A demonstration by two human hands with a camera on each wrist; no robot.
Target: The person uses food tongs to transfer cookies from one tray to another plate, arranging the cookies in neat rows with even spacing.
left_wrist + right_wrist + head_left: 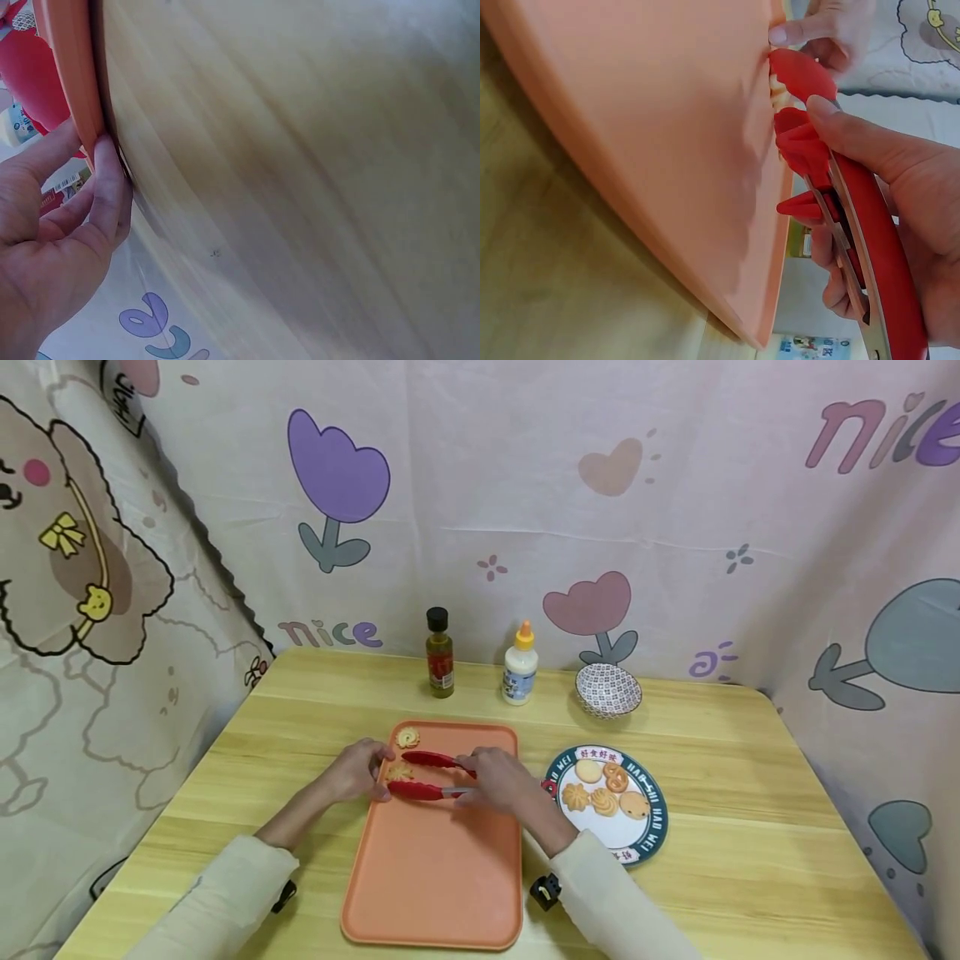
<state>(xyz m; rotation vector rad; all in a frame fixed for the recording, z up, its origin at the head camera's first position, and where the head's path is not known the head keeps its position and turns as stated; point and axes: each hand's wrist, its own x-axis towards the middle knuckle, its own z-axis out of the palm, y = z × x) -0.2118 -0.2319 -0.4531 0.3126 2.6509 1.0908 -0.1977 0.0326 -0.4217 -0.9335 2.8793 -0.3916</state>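
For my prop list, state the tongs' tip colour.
The tongs' tips are red, clearest in the right wrist view.

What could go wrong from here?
The red tongs in the right hand might crumble the flower-shaped cookie between their tips. The left hand, gripping the orange tray beside those tips, could get bumped. The right forearm, overlapping the plate in the head view, may brush it.
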